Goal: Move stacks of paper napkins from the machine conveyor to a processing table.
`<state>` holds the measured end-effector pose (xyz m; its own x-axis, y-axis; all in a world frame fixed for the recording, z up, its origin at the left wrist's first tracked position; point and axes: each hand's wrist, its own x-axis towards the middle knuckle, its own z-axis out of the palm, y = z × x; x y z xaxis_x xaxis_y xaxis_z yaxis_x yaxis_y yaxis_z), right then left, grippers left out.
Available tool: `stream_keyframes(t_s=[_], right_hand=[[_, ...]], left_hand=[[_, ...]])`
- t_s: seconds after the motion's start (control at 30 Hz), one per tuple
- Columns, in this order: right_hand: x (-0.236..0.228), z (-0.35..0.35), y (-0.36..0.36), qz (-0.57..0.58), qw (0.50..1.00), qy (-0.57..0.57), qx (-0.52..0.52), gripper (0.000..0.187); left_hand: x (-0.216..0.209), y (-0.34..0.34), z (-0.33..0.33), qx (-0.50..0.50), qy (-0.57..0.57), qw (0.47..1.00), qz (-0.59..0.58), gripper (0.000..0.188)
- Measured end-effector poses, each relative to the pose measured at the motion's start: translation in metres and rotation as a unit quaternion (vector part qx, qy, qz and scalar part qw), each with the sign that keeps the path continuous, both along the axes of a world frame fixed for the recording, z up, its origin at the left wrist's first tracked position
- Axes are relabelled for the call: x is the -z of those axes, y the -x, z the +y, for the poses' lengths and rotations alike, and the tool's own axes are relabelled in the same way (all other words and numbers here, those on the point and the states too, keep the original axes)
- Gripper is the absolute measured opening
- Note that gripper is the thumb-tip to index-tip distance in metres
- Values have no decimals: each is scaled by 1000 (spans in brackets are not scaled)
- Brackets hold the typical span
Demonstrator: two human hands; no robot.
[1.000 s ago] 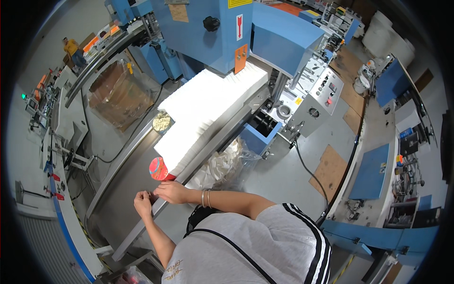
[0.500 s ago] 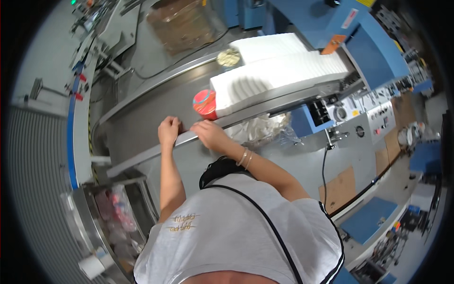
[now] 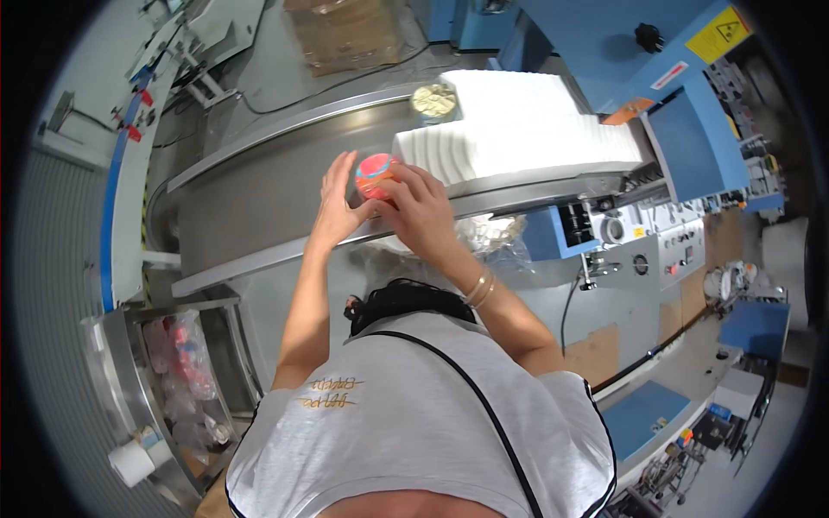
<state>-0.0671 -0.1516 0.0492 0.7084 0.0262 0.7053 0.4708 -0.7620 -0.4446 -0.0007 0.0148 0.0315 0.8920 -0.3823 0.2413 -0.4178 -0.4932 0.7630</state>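
Observation:
A red patterned cup [image 3: 375, 166] with blue and orange bands sits at the near-left end of long white ribbed rows [image 3: 518, 129] on a grey metal trough. The fingers of my right hand [image 3: 423, 211] curl over the cup's right side. My left hand [image 3: 337, 211] stands at its left, fingers stretched upward and thumb pointing toward my right thumb. Whether the left fingertips touch the cup I cannot tell. Beyond the cup, a round container [image 3: 433, 102] with pale yellowish pieces stands against the white rows.
Metal rails [image 3: 250, 269] edge the trough. A blue machine [image 3: 708, 129] with an orange tab [image 3: 629, 110] stands at its right end. Clear plastic film [image 3: 492, 237] hangs below the near rail. At the lower left is a metal bin [image 3: 229, 345] of plastic bags; a cardboard box [image 3: 341, 34] lies beyond.
Both hands have moved from the near rail up to the red cup. My right fingers now lie over it, and my left hand has opened beside it. The view has shifted slightly.

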Motion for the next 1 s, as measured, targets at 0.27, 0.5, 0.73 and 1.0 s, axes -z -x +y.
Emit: stream_keyframes(t_s=[0.27,0.5,0.73,1.0], right_hand=[[21,-5,-14,70,988,110,79,34],[24,-15,-7,91,981,143,89,30],[41,-14,-11,85,975,175,111,35],[8,-45,21,5,999,14,38,29]], left_hand=[[-3,-12,-23,82,-94,992,-15,89],[1,-4,-25,-15,-121,990,-73,82],[0,-13,-30,-169,-210,945,-182,48],[30,15,-57,125,133,956,232,55]])
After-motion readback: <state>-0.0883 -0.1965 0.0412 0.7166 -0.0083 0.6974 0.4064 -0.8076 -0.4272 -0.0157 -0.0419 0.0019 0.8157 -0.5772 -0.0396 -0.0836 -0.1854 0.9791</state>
